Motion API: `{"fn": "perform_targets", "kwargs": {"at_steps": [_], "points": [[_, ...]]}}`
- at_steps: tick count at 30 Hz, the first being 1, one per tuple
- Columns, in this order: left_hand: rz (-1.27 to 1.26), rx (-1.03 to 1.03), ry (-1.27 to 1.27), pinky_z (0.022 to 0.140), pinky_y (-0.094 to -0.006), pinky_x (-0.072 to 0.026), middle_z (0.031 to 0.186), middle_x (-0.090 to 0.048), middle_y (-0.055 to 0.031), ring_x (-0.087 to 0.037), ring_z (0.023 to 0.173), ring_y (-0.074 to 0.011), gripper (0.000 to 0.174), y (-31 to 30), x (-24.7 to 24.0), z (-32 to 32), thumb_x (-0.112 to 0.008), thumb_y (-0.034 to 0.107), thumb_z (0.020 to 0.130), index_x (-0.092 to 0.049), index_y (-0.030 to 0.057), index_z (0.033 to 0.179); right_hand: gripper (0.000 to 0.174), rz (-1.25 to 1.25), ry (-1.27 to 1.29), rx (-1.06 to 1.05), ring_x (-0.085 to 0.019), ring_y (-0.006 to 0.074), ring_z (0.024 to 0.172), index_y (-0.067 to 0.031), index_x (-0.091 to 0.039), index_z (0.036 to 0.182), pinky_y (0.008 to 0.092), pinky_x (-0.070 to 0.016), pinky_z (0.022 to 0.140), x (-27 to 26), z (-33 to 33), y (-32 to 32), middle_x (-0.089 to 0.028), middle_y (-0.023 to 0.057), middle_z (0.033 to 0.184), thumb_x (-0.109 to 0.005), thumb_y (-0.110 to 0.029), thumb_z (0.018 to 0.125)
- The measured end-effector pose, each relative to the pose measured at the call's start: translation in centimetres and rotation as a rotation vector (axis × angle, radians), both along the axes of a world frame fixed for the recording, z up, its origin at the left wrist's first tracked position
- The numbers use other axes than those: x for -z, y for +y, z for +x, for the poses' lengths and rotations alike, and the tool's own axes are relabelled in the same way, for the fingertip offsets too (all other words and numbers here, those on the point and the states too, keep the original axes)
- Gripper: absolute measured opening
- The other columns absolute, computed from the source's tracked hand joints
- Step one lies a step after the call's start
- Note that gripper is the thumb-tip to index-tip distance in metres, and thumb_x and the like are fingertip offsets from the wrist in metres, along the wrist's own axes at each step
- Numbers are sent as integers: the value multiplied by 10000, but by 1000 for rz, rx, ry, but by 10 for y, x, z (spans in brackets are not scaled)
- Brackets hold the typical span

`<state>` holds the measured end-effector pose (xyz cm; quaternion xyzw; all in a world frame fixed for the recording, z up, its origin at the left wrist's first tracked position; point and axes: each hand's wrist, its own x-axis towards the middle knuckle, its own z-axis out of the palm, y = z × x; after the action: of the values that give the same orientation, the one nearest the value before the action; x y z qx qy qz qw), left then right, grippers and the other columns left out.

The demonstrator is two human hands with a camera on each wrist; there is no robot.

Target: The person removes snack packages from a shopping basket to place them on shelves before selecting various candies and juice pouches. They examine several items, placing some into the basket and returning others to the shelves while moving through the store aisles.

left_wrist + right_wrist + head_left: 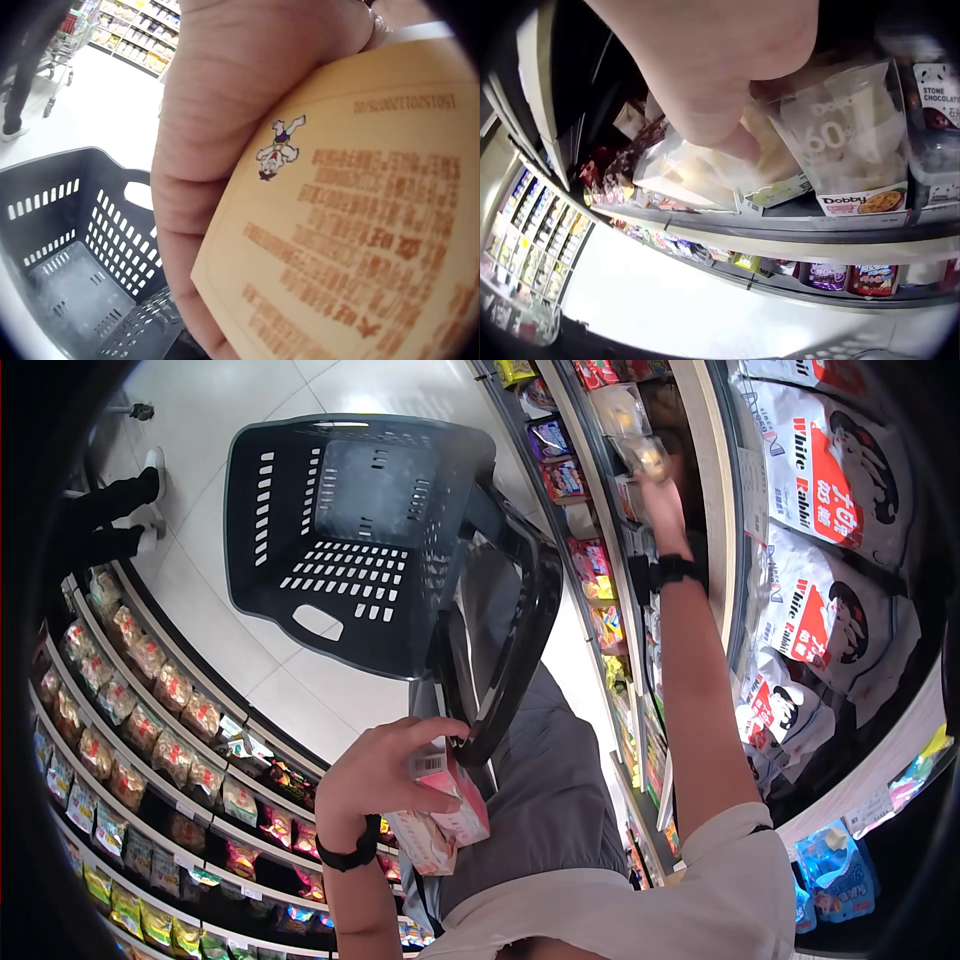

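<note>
My left hand (pixel 375 775) grips a pink box (pixel 466 812) and a cream-coloured box (pixel 425 845) side by side. In the left wrist view a cream box face (pixel 360 225) with orange print and a small cartoon figure fills the right side, the palm (pixel 225 97) against it. The black basket handle (pixel 520 650) meets the fingertips of that hand. On the shelf at upper right, my right hand (pixel 662 510) pinches a clear plastic pack (pixel 686 172) with pale yellowish contents. A clear Dobby pack (pixel 847 142) stands beside it.
The dark shopping basket (pixel 370 530) hangs in front of me over the tiled floor. Large White Rabbit candy bags (pixel 815 470) lie at the right. Snack shelves (pixel 150 750) curve along the left. Another person's legs (pixel 120 505) show at upper left. Chocolate packs (pixel 937 97) stand beyond the Dobby pack.
</note>
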<state>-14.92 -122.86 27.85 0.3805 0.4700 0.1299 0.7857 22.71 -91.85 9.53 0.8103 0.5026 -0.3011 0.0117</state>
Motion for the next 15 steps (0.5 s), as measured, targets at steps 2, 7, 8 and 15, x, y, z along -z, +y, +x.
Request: {"fn": "perform_targets", "kwargs": {"at_steps": [2, 7, 8, 15], "points": [[4, 23, 17, 787, -372, -526, 966, -672, -138, -673, 894, -309, 728, 1, -1, 0, -874, 244, 554, -630, 166, 1235, 507, 176, 279, -101, -615, 285, 1137, 6, -590, 1259, 357, -435, 988, 7, 6, -11, -672, 174, 1168, -726, -274, 859], [2, 37, 18, 774, -373, -523, 949, -669, -142, -673, 886, -319, 738, 0, 1, 2, -877, 256, 546, -627, 177, 1237, 678, 151, 291, -197, -630, 343, 1108, -54, -368, 1421, 387, -461, 944, 12, 11, 0, -639, 217, 1212, -703, -283, 878], [4, 39, 20, 774, -373, -523, 949, -669, -142, -673, 886, -319, 738, 1, 0, 2, -877, 256, 546, -627, 177, 1237, 730, 129, 283, -142, -601, 364, 1151, -50, -345, 1444, 391, -446, 978, 10, 7, 1, -610, 238, 1253, -720, -288, 864], [80, 0, 25, 855, -325, -499, 1045, -677, -91, -647, 952, -218, 722, -1, -11, 1, -890, 138, 581, -630, 80, 1251, 814, 482, 20, -465, -419, 382, 1341, 14, -337, 1454, 422, -311, 1128, -70, -44, -58, -456, 243, 1428, -744, -340, 844]]}}
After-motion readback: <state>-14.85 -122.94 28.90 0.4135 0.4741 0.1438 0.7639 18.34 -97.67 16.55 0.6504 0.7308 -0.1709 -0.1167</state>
